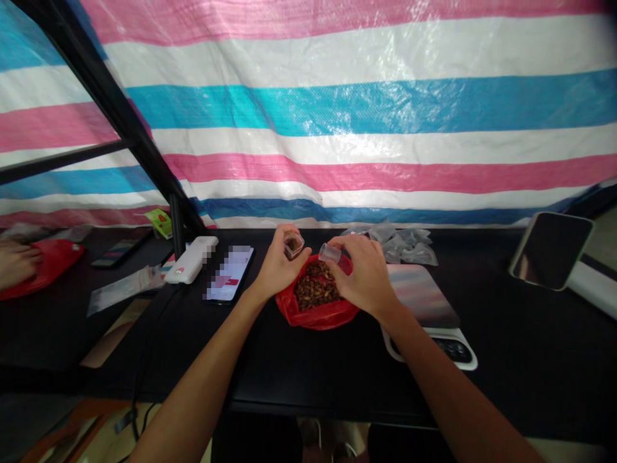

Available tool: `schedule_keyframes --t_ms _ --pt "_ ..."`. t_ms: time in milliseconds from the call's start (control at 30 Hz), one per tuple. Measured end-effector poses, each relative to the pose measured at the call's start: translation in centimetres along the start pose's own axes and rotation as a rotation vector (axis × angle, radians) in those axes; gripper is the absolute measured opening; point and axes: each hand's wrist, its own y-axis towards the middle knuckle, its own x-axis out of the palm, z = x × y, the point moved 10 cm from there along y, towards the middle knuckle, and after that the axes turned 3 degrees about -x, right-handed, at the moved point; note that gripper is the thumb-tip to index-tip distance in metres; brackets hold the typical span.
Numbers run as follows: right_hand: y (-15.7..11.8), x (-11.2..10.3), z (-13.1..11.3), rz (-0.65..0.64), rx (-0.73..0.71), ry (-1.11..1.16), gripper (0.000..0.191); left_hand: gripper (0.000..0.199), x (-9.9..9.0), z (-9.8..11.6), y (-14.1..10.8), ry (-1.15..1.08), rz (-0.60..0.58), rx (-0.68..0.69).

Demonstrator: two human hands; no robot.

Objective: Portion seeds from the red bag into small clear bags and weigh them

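Note:
Over the left rim of a red plastic bag (318,319), my left hand (279,265) closes round a small clear plastic container (294,245) with something brown inside. My right hand (361,273) grips a small clear plastic cup (330,253), tilted on its side above the bag's right part. Many small brown dried pieces (315,289) fill the opened bag, with a few red bits among them; I cannot tell their kind. The container and the cup are apart from each other.
Right of the bag lies a flat scale (424,296), with several clear plastic bags (405,244) behind it. A phone (231,273) and a white power bank (191,259) lie left. Another phone (552,249) leans at right. At far left, a co-worker's hand (17,262) rests on another red bag (55,260).

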Motion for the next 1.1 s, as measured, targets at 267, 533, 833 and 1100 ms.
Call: schedule_keyframes --t_ms 267,533,833,1100 --pt "-0.6 2.6 -1.2 -0.118 -0.092 0.091 0.073 0.040 2.0 0.5 -0.9 -0.265 -0.214 -0.225" --pt "0.0 1.7 -1.9 0.024 0.024 0.294 0.049 0.049 3.3 1.7 -1.5 -0.330 -0.278 -0.213" --pt "-3.9 -6.5 3.6 0.106 0.104 0.170 0.036 0.062 -1.6 -1.4 0.8 -0.227 0.115 -0.107" --pt "-10.0 -8.5 11.2 -0.271 0.170 -0.101 0.038 0.040 -1.9 -2.6 1.0 -0.277 0.167 -0.172"
